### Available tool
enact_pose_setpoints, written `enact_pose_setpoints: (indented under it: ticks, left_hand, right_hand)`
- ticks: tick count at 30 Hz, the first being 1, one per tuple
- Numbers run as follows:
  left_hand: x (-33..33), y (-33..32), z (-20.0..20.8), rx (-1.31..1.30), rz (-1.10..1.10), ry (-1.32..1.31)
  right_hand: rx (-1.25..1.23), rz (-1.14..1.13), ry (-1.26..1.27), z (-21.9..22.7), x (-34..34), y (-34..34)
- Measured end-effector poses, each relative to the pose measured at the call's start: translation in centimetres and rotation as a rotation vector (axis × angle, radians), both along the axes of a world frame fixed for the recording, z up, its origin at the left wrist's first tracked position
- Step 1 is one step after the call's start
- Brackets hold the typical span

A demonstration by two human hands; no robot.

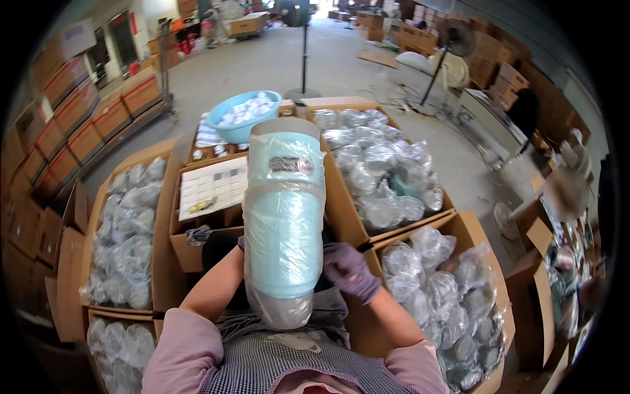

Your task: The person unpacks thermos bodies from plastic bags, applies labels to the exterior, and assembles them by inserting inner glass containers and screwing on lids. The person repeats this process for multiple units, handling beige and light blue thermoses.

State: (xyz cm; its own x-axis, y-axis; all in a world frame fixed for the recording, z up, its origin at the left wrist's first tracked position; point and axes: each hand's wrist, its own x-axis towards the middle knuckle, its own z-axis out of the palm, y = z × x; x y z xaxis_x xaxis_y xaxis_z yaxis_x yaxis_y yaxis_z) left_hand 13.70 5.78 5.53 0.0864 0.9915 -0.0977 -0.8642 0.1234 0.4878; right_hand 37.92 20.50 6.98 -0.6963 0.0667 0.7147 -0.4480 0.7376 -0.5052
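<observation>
A large pale-blue tumbler point(283, 217) with grey ends, sealed in a clear plastic bag, stands upright in front of my body, very close to the view. Behind its left edge my left hand point(241, 243) is almost wholly hidden; only a sliver of purple glove shows, and its fingers cannot be seen. My right hand point(352, 268), in a purple glove, is beside the tumbler's lower right edge. Its fingers are curled and pointed toward the tumbler; their tips are partly hidden, so what they grip is unclear.
Open cartons of plastic-wrapped cups flank me: left point(128, 243), far right point(377, 171), near right point(453, 295). Ahead, a blue basin point(246, 118) holds small white pieces. A printed sheet point(213, 188) lies on a divided carton. Stand fans and stacked boxes point(92, 125) stand beyond.
</observation>
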Motion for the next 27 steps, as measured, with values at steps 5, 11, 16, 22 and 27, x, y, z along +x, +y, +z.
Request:
enact_pose_setpoints:
  ticks: [5,11,16,22,27]
  left_hand:
    - [-4.1,-5.7,-5.6,-0.097,0.19,-0.065]
    - [-2.8,-9.5,0.4,-0.181,0.974,1.836]
    - [4.3,-15.4,3.7,0.08,0.89,2.102]
    - [4.0,-22.5,-3.4,0.122,0.505,1.7]
    - [0.2,-20.0,-1.2,-0.047,-0.291,1.463]
  right_hand:
    - [-0.642,-0.177,-0.032,5.9,-7.8,2.5]
    - [-0.458,0.028,-0.572,10.8,-15.4,-0.6]
    - [-0.301,-0.052,-0.656,12.0,-18.5,-1.6]
    - [-0.199,0.309,-0.773,15.6,-20.3,-1.9]
    - [-0.026,0.015,-0.619,12.8,-21.9,-4.8]
